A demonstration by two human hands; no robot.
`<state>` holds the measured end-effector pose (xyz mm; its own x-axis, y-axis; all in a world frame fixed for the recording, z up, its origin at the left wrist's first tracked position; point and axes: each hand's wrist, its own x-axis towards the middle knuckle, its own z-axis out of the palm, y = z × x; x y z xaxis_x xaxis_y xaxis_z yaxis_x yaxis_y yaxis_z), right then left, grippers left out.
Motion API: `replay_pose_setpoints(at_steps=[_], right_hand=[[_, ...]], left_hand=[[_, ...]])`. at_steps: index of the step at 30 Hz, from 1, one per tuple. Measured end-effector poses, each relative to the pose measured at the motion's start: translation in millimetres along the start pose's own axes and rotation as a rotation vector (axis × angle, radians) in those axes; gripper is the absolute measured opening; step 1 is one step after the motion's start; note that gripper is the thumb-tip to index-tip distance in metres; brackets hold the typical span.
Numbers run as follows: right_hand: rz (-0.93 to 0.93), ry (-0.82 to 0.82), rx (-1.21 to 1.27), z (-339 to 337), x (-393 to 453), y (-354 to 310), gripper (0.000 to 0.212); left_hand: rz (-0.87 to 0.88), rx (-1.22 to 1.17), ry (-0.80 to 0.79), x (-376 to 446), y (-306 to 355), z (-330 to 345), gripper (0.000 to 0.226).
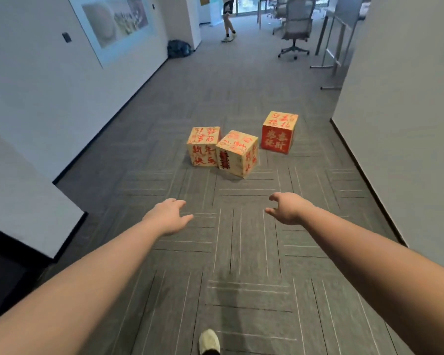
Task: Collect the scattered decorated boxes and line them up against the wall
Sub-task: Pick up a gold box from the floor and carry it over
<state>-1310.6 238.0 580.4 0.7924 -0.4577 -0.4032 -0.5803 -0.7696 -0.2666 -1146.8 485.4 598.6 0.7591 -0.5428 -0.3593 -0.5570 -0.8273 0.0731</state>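
Note:
Three decorated cube boxes with red characters stand on the grey carpet in the middle of a corridor. The left box (203, 146) and the middle box (237, 152) touch each other; the middle one is turned at an angle. A third box (279, 132) with a red front face stands apart to the right. My left hand (167, 217) and my right hand (287, 207) are stretched forward, fingers apart, holding nothing, a short way in front of the boxes and not touching them.
White walls (49, 98) run along both sides of the corridor. A dark bag (178, 48) lies by the left wall further on. An office chair (296, 26) and a metal table frame (331, 47) stand at the far right. A person (228, 19) walks at the far end. My shoe (209, 342) shows below.

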Motion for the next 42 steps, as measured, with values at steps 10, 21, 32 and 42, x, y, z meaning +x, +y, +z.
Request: replay_pose_setpoints(at_steps=[10, 21, 32, 42], right_hand=[[0.167, 0.044, 0.025, -87, 215, -24, 0.060], [0.233, -0.021, 0.104, -167, 466, 7, 0.061], [0.187, -0.157, 0.128, -247, 713, 32, 0.061], [0.354, -0.199, 0.180, -258, 887, 37, 0.070]], left_hand=[[0.183, 0.029, -0.019, 271, -11, -94, 0.065], [0.267, 0.077, -0.060, 559, 34, -165, 0.064], [0.163, 0.086, -0.178, 789, 51, -202, 0.067], [0.263, 0.115, -0.246, 1002, 44, -207, 0.065]])
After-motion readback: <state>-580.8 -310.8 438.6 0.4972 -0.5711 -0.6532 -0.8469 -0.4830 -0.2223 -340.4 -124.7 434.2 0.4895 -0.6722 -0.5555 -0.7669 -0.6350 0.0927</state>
